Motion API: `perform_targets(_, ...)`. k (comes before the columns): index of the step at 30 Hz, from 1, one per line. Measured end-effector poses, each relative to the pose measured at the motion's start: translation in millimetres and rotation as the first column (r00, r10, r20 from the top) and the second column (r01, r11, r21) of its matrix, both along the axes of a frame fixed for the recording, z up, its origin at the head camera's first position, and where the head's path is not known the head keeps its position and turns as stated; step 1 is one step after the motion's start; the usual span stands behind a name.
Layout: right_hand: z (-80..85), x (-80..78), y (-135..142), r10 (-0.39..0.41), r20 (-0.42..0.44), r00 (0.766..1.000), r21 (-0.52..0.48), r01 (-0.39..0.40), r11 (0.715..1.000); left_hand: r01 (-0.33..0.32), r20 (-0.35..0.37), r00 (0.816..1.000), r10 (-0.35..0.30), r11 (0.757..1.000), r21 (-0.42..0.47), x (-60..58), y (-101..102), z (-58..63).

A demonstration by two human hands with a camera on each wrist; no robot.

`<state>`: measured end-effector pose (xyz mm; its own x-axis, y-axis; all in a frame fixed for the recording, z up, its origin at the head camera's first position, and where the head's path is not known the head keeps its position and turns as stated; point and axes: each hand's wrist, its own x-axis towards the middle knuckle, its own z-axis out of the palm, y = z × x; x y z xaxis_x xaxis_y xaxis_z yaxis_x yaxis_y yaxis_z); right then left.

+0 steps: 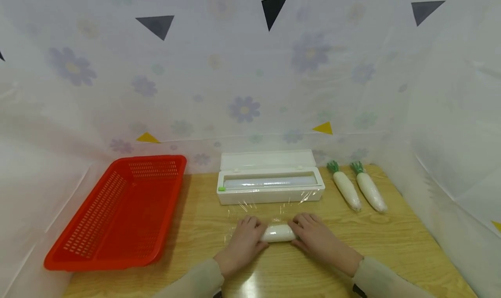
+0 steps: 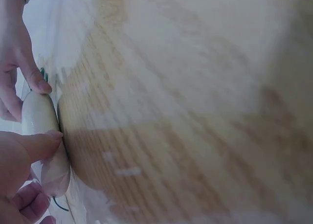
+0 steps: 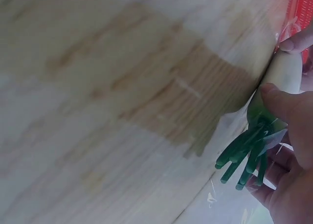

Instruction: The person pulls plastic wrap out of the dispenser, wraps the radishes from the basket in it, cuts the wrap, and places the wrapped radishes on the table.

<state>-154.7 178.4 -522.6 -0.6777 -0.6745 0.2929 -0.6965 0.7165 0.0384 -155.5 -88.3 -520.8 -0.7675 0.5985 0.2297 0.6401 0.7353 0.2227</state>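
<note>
A white radish (image 1: 279, 233) lies crosswise on the wooden table near me, with clear cling film about it. My left hand (image 1: 245, 240) grips its left end, thumb on the near side and fingers on the far side. At the other end my right hand (image 1: 314, 236) holds it in the same way. The right wrist view shows green cut stalks (image 3: 248, 153) at the radish's right end, beside my right fingers. In the left wrist view, the thin root tip (image 2: 60, 203) pokes out past my left hand. A sheet of film stretches behind the radish toward a white dispenser box.
The cling film dispenser (image 1: 270, 196) stands behind my hands, lid (image 1: 268, 160) raised, a film roll (image 1: 270, 182) inside. Two white radishes (image 1: 346, 190) with green tops lie at the back right, looking film-wrapped. A red plastic basket (image 1: 172, 211) sits at the left. Patterned sheeting surrounds the table.
</note>
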Motion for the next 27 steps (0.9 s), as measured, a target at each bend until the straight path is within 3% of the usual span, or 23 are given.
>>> perform_targets(7,5.2,-2.6,-2.6,-0.047,0.059,0.997,-0.063,0.051,0.997,-0.024,0.05,0.998,0.022,0.999,0.034,-6.8,-2.9,3.8)
perform_targets(15,11.0,-15.9,-0.3,0.001,0.007,1.0,-0.143,0.0,0.99,-0.007,-0.022,1.0,0.007,1.0,-0.004,-22.3,-8.2,3.3)
perform_targets(23,12.6,-25.6,-0.5,0.004,-0.033,0.999,-0.106,-0.007,0.994,-0.033,0.077,0.997,0.028,0.998,0.059,-31.3,-10.5,4.8)
perform_targets(27,10.8,-26.9,-0.7,-0.002,-0.035,0.999,-0.113,-0.002,0.994,-0.019,0.039,0.999,0.015,0.995,0.094,-30.0,-11.0,6.5)
